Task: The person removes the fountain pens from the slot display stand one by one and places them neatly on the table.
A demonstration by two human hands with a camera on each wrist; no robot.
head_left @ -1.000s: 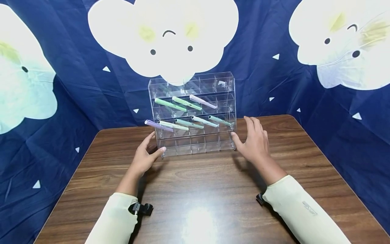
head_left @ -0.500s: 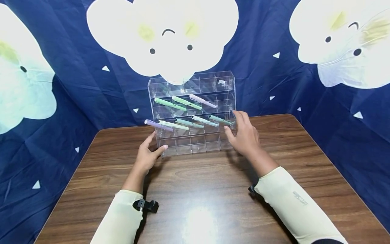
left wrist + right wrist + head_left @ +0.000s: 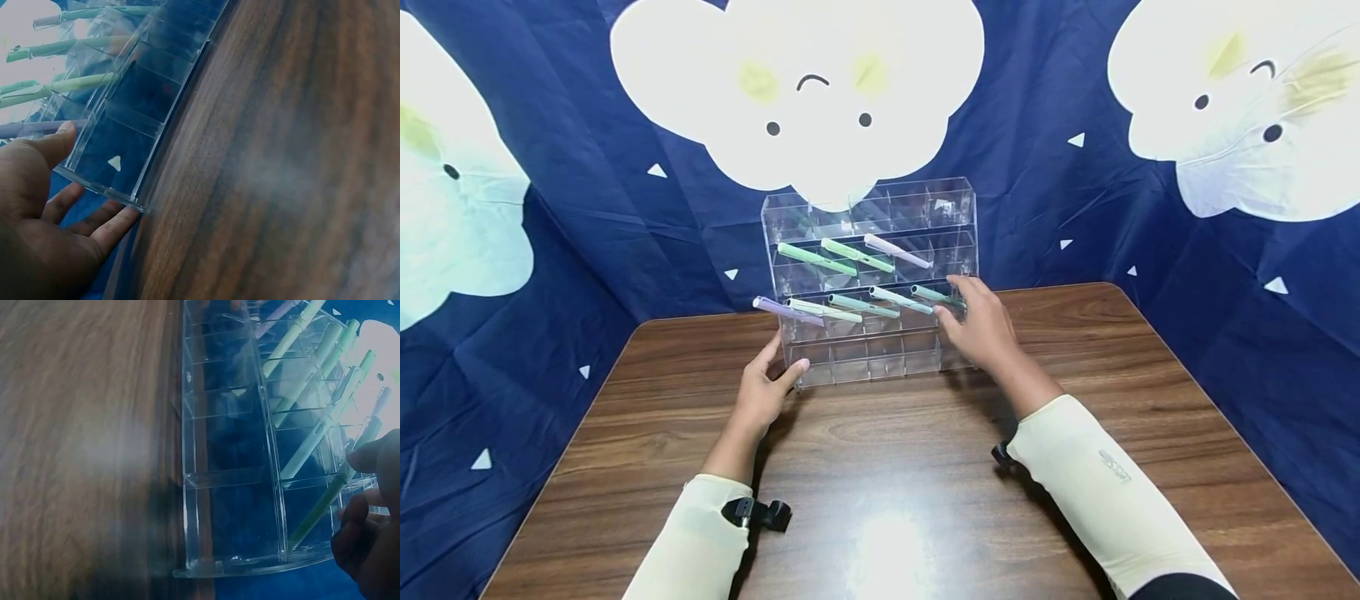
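A clear acrylic tiered rack (image 3: pixel 886 366) stands at the back of the table. Its second tier bears two green pens (image 3: pixel 815 257) and a pale lilac one (image 3: pixel 897 250). On the tier below lie a purple pen (image 3: pixel 786 311) and several pale green, teal and light blue pens. My left hand (image 3: pixel 760 393) touches the rack's lower left side with spread fingers, its thumb across the front. My right hand (image 3: pixel 983 330) has thumb and index finger on either side of the rightmost teal pen (image 3: pixel 322 509), a gap showing between them; whether they touch it is unclear.
A wood-grain table (image 3: pixel 850 467) lies under both arms, with a bright light reflection near its front. Behind it hangs a dark blue cloth (image 3: pixel 1030 200) with white clouds. Black camera straps (image 3: pixel 758 513) sit on both wrists.
My right hand has moved left, from beside the rack's right side to the rightmost teal pen. The left hand stays at the rack's lower left corner, and the pens keep their places.
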